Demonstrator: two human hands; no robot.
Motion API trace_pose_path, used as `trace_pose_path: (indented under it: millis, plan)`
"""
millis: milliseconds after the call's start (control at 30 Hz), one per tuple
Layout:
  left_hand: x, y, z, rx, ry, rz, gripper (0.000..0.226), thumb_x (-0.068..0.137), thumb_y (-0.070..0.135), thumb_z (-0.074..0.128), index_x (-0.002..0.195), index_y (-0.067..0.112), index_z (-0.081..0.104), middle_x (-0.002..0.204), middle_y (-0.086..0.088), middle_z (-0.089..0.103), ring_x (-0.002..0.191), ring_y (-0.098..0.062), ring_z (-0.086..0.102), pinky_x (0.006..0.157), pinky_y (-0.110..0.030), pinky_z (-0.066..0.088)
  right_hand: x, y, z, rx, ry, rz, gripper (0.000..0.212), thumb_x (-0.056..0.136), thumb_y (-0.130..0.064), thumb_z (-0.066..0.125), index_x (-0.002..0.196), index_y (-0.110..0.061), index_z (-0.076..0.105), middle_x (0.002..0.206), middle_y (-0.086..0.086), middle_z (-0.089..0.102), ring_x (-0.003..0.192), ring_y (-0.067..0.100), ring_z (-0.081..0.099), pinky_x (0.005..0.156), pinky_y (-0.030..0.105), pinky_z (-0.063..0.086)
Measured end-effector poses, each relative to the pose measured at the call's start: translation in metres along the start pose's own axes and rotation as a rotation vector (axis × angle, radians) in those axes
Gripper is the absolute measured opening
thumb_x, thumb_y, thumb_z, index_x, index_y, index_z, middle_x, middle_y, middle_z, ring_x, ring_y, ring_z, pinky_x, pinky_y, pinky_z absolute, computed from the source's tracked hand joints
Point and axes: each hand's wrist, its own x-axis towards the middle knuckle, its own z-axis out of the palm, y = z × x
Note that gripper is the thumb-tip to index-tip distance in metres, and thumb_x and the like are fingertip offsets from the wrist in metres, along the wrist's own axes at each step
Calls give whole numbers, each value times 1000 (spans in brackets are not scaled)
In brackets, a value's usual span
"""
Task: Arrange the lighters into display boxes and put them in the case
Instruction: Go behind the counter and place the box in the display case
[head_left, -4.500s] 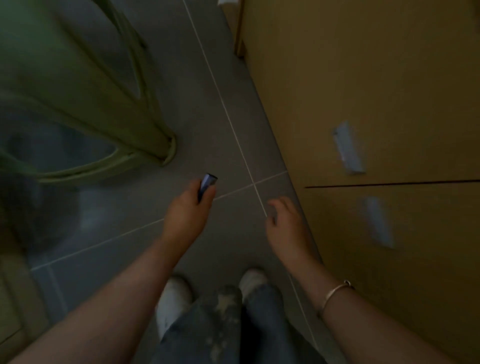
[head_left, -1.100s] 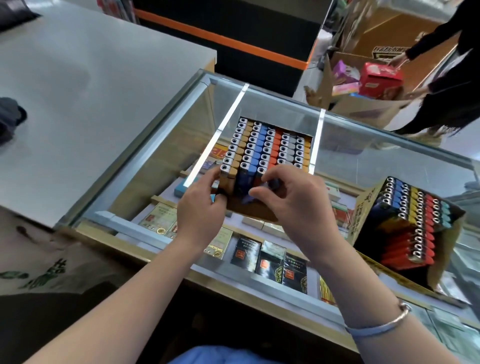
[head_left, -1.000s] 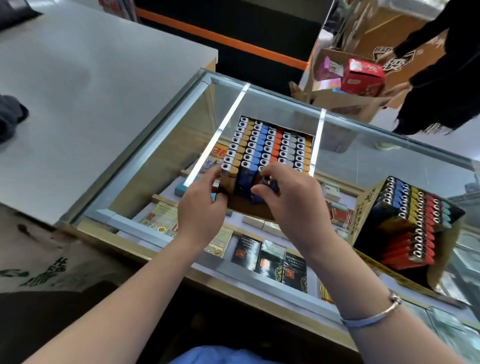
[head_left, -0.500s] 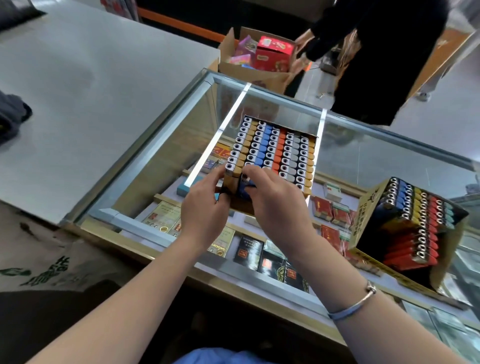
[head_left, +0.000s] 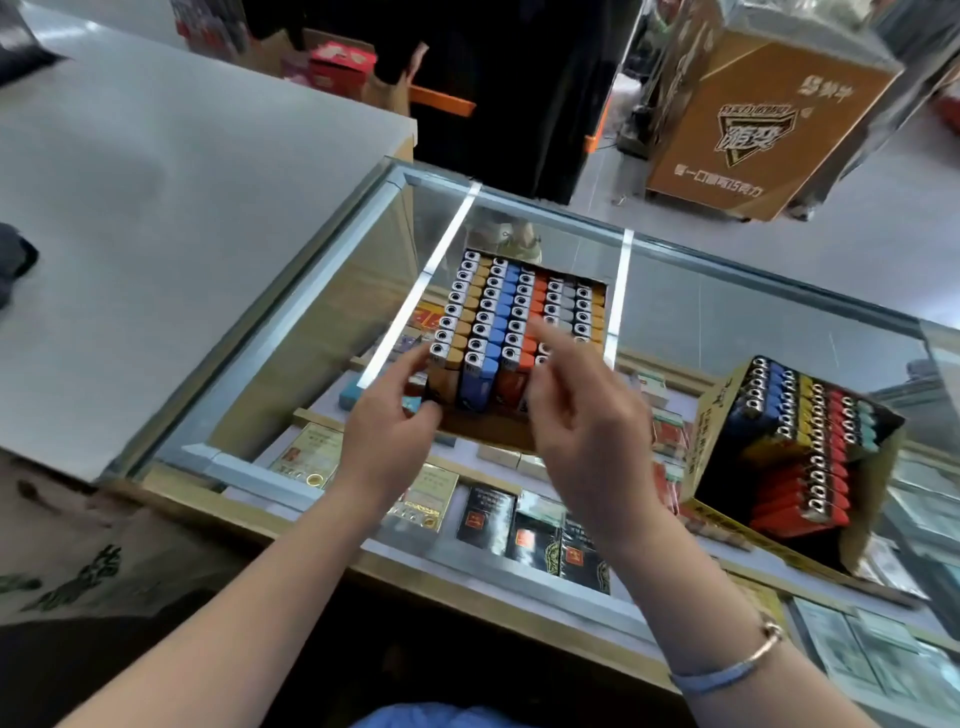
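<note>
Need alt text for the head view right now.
Left hand holds the near corner of a full lighter display box on a glass case; right hand hovers open above it. A second box sits to the right.

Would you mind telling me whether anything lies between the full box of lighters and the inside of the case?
Yes: the display box sits on the case's glass top, which separates it from the shelves below. The left hand holds its near corner.
</note>
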Motion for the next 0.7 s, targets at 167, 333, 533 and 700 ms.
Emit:
trace_pose_path:
  millis: [167,333,533,700]
  plan:
    - [23,14,-10,-589,-19,-102,33,83,30,45,114,28,56,103,17,69,98,4,62,74,-12,49,6,42,-6,382,154,802,20,95,-14,48,113,-20,53,95,-8,57,91,-1,55,85,20,49]
    - [50,20,0,-567,-155,-201,53,87,56,36,128,27,53,130,6,58,115,-5,54,102,-34,40,6,60,19,521,62,1129,29,97,-26,45,123,-16,55,119,0,59,113,16,53,102,42,42]
    - [57,25,13,-662,-276,-279,49,95,44,34,123,10,58,117,-12,66,110,-26,62,85,-33,52,3,59,31,632,137,1122,24,97,-30,44,85,-30,65,72,-20,67,74,-3,63,66,28,49]
    - [56,33,15,-725,-308,-282,50,99,39,30,127,5,54,121,-18,62,113,-32,59,94,-41,48,8,51,27,904,232,1225,21,96,-27,51,90,-21,70,75,-7,72,73,12,70,54,24,53]
